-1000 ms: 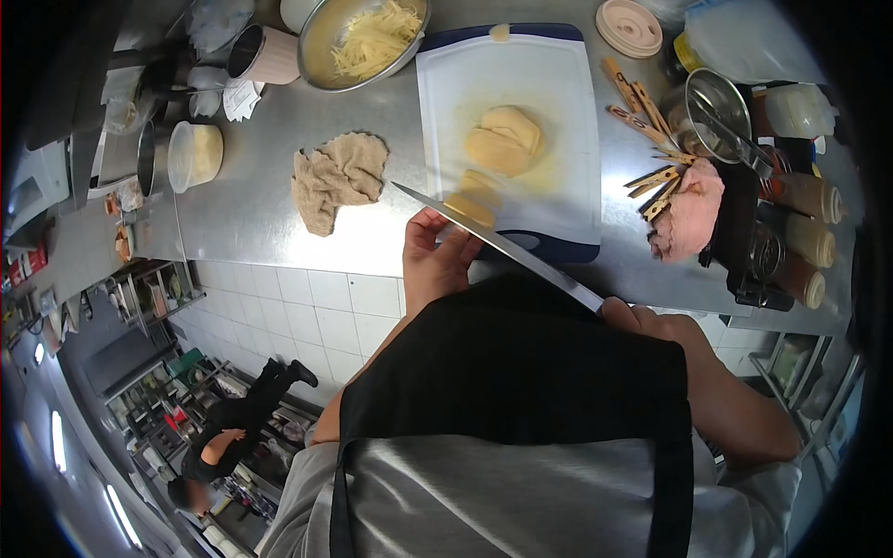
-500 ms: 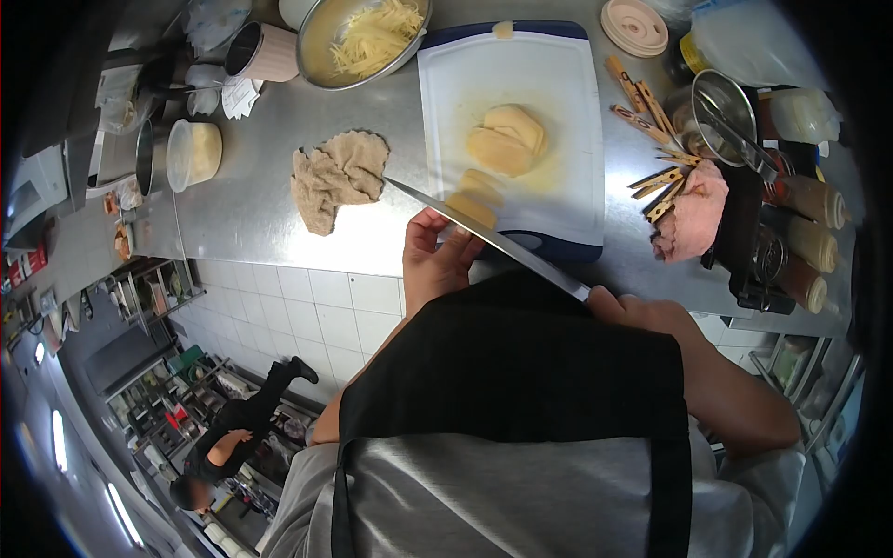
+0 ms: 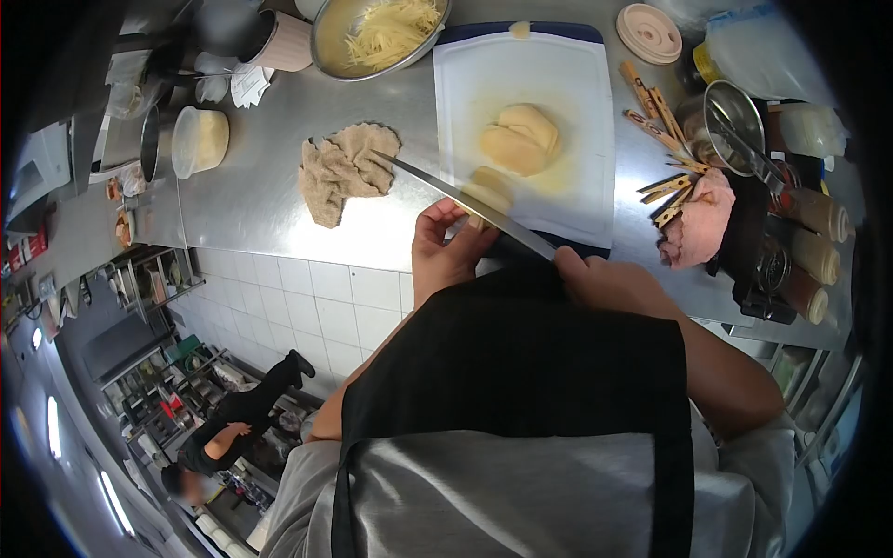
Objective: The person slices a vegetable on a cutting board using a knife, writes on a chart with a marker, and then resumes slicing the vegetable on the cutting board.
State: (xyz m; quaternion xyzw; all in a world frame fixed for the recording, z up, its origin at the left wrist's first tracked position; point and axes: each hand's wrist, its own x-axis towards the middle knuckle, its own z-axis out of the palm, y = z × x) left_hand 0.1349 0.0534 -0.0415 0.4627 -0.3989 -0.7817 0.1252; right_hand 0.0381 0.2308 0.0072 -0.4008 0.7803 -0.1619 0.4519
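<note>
My right hand (image 3: 605,284) is closed on the handle of a long knife (image 3: 502,221). The blade slants up to the left, its tip over a crumpled brown cloth (image 3: 344,175). At the near edge of a white cutting board (image 3: 586,139), my left hand (image 3: 449,244) pinches a pale yellow piece, partly hidden under the blade. Just beyond the blade lie pale yellow slices (image 3: 489,186). Larger peeled pieces, like potato (image 3: 521,139), rest mid-board. A small scrap (image 3: 520,31) sits on the board's dark far edge.
A metal bowl (image 3: 321,42) holds thin yellow strips. Left stands a plastic tub (image 3: 200,141). Clothespins (image 3: 651,130), a pink cloth (image 3: 698,223), a steel pot (image 3: 735,102) and sauce bottles (image 3: 817,251) are on the right. Another person (image 3: 233,418) is at the lower left.
My right hand and the knife have moved up and to the left, so the tip now lies over the brown cloth. The view has shifted slightly.
</note>
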